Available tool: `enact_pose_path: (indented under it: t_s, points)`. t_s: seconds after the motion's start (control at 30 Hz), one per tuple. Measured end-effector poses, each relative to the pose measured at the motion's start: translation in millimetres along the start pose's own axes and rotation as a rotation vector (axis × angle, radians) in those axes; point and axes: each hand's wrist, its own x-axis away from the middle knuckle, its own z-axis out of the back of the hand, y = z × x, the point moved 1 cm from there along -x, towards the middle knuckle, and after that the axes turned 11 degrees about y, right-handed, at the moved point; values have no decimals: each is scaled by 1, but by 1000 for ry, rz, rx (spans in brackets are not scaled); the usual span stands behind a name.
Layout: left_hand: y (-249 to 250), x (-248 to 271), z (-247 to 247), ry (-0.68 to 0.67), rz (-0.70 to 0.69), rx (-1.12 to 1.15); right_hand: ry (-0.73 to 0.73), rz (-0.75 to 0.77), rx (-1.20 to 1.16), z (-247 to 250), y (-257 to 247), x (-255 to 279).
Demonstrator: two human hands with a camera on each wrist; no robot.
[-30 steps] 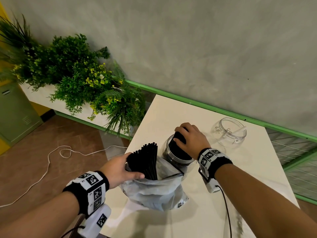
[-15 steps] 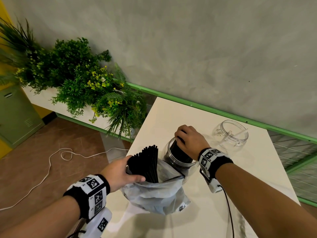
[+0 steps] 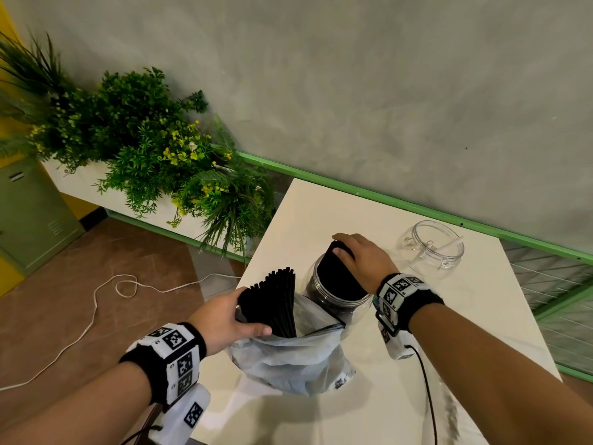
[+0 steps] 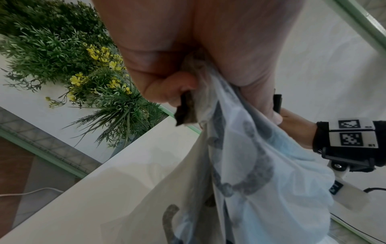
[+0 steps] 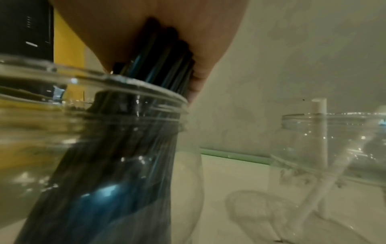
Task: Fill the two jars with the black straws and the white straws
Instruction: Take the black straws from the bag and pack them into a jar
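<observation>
Meanwhile, both hands held black straws at the table (image 3: pixel 378 390).
Right hand (image 3: pixel 362 256) had its fingers clamped round a bundle (image 3: pixel 337 277) standing in the near jar (image 3: pixel 333 303), its lower ends down inside the glass. Left hand (image 3: pixel 224 319) gripped a second bundle (image 3: pixel 276 303) together with the mouth of a plastic bag (image 3: pixel 288 361), just left of that jar. Far jar (image 3: pixel 430 248), to the right and apart, held a few white straws (image 3: pixel 451 244).
</observation>
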Motion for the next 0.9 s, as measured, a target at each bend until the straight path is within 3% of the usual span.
enact_pose_path:
  t_s: [0.27, 0.5, 0.67, 0.83, 0.9]
  points:
    - [0, 2, 0, -7, -1, 17, -63, 61, 22, -1, -10, 2]
    - [2, 5, -1, -10, -10, 8, -56, 277, 92, 0, -12, 10]
    - [4, 7, 0, -5, -15, 5, -6, 204, 46, -1, -16, 7]
    - [8, 11, -1, -7, -24, 7, -183, 195, 255, 1, -18, 6]
    - [8, 12, -1, 4, -19, 1, -145, 215, 286, 6, -21, 7]
